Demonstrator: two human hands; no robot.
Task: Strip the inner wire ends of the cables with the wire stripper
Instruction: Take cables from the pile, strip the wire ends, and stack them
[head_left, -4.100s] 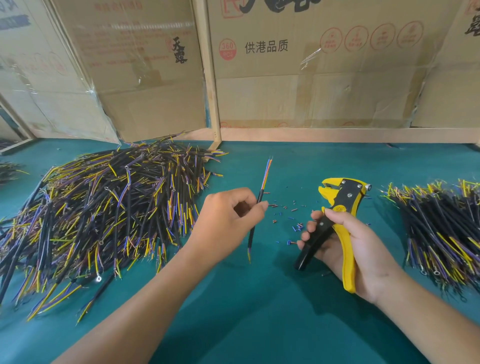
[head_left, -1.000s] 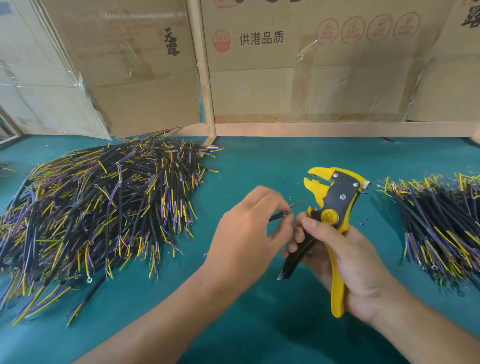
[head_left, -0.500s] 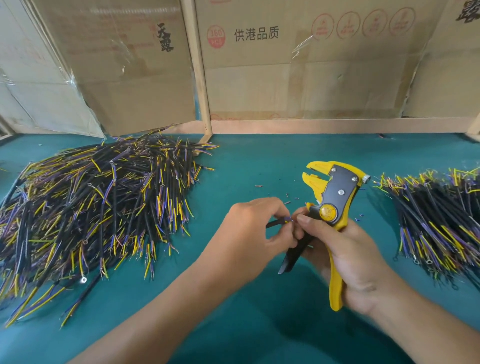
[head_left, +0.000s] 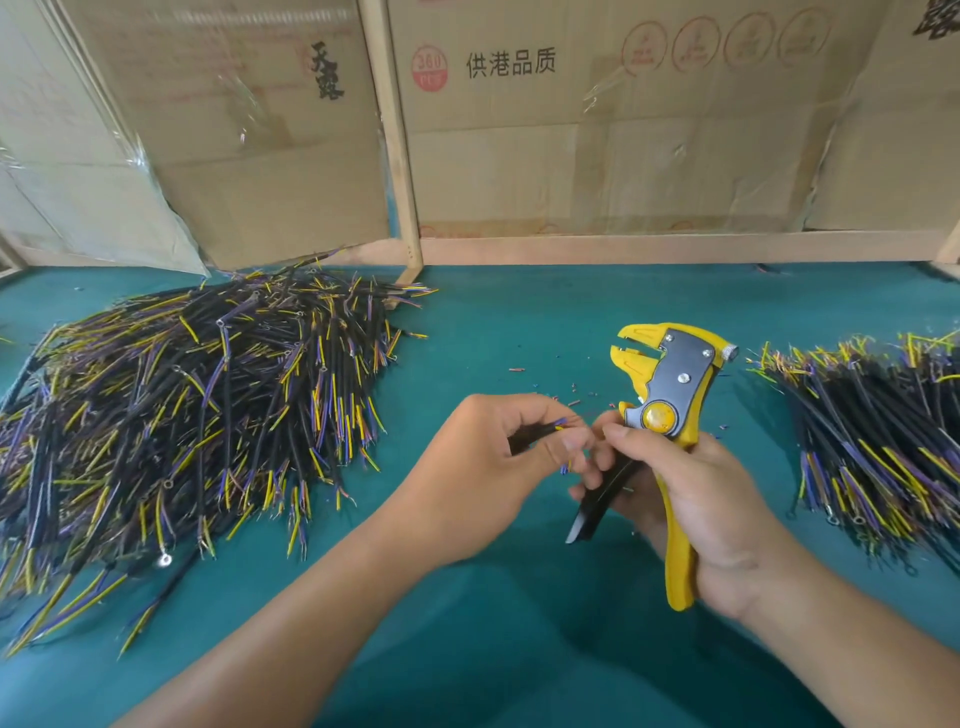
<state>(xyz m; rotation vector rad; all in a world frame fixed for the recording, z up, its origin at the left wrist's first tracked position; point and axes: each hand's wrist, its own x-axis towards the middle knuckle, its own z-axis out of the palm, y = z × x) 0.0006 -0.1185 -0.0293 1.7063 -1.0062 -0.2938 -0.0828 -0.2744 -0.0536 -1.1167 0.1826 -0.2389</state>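
My left hand (head_left: 488, 467) pinches a short black cable (head_left: 535, 431) near its end, where thin blue and yellow inner wires stick out toward my right hand. My right hand (head_left: 696, 514) grips the yellow and black wire stripper (head_left: 662, 400) by its handles, jaws up and apart from the cable. My right thumb and forefinger touch the wire tips beside my left fingers. Most of the cable is hidden behind my left hand.
A large heap of black cables (head_left: 182, 415) with yellow and purple wires covers the left of the green table (head_left: 519, 322). A smaller heap (head_left: 872, 431) lies at the right. Insulation bits (head_left: 571, 400) are scattered behind my hands. Cardboard boxes (head_left: 597, 130) wall the back.
Since 4 seconds ago my left hand turned the cable from upright to lying across and brought it to my right hand. In the last second both hands stayed together at the wire tips.
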